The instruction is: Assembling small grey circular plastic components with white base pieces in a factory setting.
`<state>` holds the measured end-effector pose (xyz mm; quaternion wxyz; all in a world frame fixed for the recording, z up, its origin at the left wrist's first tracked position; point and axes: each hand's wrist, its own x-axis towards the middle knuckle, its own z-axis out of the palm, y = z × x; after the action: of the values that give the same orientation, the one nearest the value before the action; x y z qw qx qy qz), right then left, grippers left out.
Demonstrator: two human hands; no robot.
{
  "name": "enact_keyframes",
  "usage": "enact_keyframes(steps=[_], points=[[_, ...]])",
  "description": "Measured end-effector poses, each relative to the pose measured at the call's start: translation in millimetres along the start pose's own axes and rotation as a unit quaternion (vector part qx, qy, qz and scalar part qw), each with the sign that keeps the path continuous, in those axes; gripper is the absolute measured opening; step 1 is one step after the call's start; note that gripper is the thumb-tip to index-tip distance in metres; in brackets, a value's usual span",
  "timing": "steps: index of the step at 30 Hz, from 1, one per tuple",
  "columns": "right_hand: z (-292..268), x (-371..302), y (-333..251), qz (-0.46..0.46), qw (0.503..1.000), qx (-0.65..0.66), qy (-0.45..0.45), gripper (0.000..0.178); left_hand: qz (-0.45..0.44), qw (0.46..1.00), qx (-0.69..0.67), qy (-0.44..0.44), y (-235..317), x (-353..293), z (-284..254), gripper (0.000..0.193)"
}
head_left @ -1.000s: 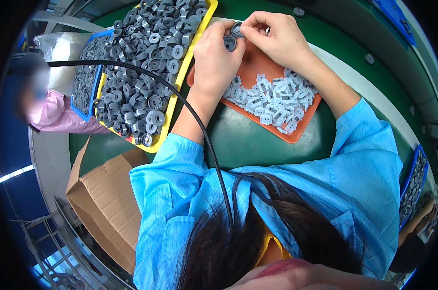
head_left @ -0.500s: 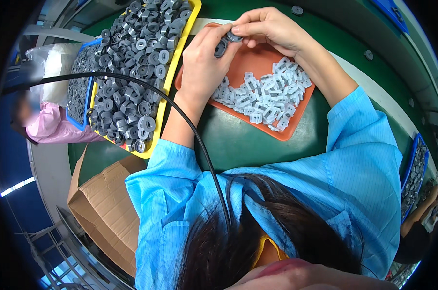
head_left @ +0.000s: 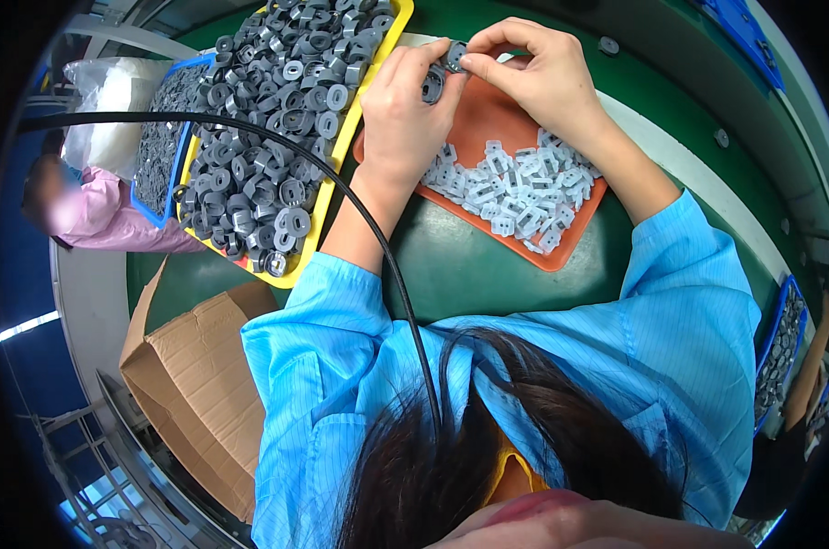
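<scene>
Little had changed bar the view: L hand (head_left: 399,112) and R hand (head_left: 550,75) grips still pinched a grey round part (head_left: 455,57) nr the far edge of the orange tray (head_left: 489,112), L also holding a 2nd grey part (head_left: 433,84), so work on it prob. wasn't done.

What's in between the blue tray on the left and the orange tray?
In the head view, the yellow tray heaped with grey round parts lies there; the left forearm and a black cable cross that stretch too.
</scene>
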<state>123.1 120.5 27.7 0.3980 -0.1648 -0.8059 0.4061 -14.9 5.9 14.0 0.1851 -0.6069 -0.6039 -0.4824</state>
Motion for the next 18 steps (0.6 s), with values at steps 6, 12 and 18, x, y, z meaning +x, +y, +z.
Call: enact_keyframes(steps=[6,12,18], points=[[-3.5,3.3,6.8,0.035,0.998,0.023,-0.037,0.019,0.006,1.000,-0.005,0.003,1.0,-3.2,0.4,0.033],[-8.4,7.0,6.0,0.216,0.941,0.255,-0.059,0.020,0.025,0.999,-0.037,-0.030,0.3,-1.4,2.0,0.035],[-24.6,14.6,10.9,0.200,0.944,0.170,-0.201,0.018,0.003,0.995,-0.056,-0.080,6.2,1.3,-2.0,0.037]])
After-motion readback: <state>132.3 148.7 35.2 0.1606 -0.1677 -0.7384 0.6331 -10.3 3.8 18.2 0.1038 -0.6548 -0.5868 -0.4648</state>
